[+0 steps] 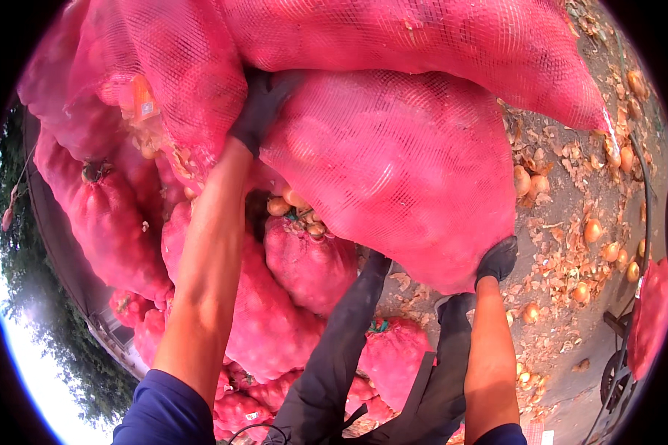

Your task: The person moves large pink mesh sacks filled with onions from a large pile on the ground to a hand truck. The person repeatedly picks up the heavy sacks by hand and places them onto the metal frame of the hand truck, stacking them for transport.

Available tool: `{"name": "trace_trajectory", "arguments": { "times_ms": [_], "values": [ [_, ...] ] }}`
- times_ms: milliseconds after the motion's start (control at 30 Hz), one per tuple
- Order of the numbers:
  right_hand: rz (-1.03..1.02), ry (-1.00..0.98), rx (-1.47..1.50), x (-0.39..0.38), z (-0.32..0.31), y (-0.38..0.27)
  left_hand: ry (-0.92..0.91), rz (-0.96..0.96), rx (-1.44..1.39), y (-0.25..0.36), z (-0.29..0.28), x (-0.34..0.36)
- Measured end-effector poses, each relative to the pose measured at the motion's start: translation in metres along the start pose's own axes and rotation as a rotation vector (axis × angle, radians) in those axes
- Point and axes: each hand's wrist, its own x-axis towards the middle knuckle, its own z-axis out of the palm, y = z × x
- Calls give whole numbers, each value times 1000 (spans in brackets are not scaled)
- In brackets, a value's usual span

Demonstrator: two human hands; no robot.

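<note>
Pink mesh onion sack (393,170) gripped by both hands.

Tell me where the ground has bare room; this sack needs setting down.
The barest ground lies right of the legs, toward the cart wheel. Above that, loose onions and skins litter it. Left is crowded with stacked red mesh sacks. Both hands, left and right, grip the lifted sack.
</note>
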Motion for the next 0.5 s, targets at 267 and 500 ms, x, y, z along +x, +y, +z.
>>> {"name": "trace_trajectory", "arguments": {
  "times_ms": [267,500],
  "values": [
    [45,-169,-90,72,-11,-12,83,269,706,-29,2,-1],
    [-1,-147,-82,75,-7,-5,98,171,757,-40,7,26]
  ]
}}
